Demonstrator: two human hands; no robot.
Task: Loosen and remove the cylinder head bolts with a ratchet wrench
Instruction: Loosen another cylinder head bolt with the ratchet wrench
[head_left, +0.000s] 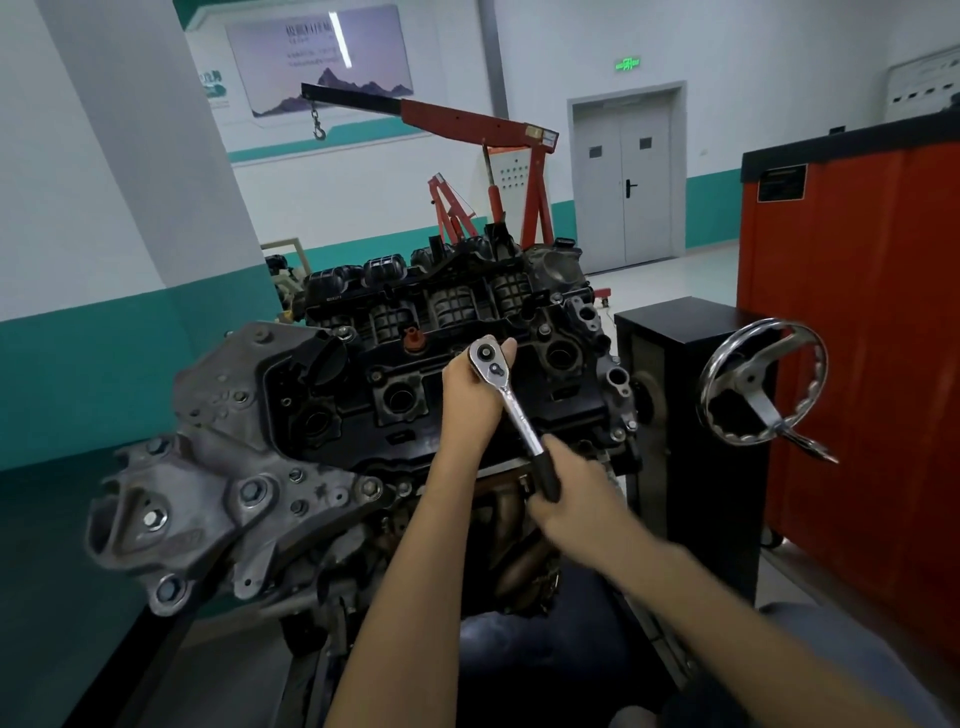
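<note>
Engine (332, 395) sits on stand. Left hand (470, 395) cups ratchet (511, 405) head from below, fingers curled round it, over the valve cover's middle-right. Bolt under the head hidden. Right hand (576, 493) grips the black handle at the cover's near edge, fingers wrapped. Handwheel (763, 384) right, red cabinet (857, 312) beyond.

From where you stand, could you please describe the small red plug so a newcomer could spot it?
Start at the engine in the middle. On its black top cover, just left of the ratchet wrench, sits the red plug. Nothing else on the engine is red.
</note>
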